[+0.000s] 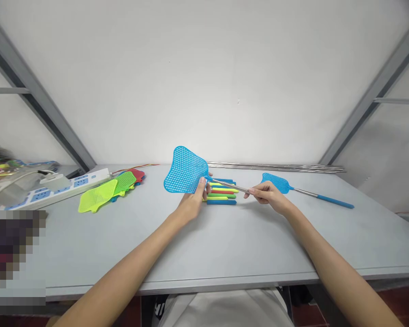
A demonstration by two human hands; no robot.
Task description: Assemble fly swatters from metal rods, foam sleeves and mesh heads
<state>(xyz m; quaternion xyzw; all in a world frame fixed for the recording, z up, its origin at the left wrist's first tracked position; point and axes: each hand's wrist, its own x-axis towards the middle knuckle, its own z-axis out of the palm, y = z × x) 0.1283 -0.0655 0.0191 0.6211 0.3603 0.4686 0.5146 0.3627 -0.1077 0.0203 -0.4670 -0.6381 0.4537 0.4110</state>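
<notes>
My left hand (193, 202) is closed on the neck of a blue fly swatter head (187, 170), which is tilted up above the table. A thin metal rod (233, 186) runs from that neck to the right, and my right hand (268, 196) pinches its other end. Behind and below the rod lies a row of coloured handle grips (221, 202) in blue, green, yellow and red, partly hidden by my left hand. To the right of my right hand rests a whole blue fly swatter (334, 201) with a metal shaft and blue grip.
Several loose swatter heads (97, 196) in yellow, green, red and blue overlap at the left. Beside them lies a white power strip (83, 180) with plugs and cables. Metal rods (276, 167) line the table's back edge by the wall. Plastic-wrapped items (3, 165) sit far left.
</notes>
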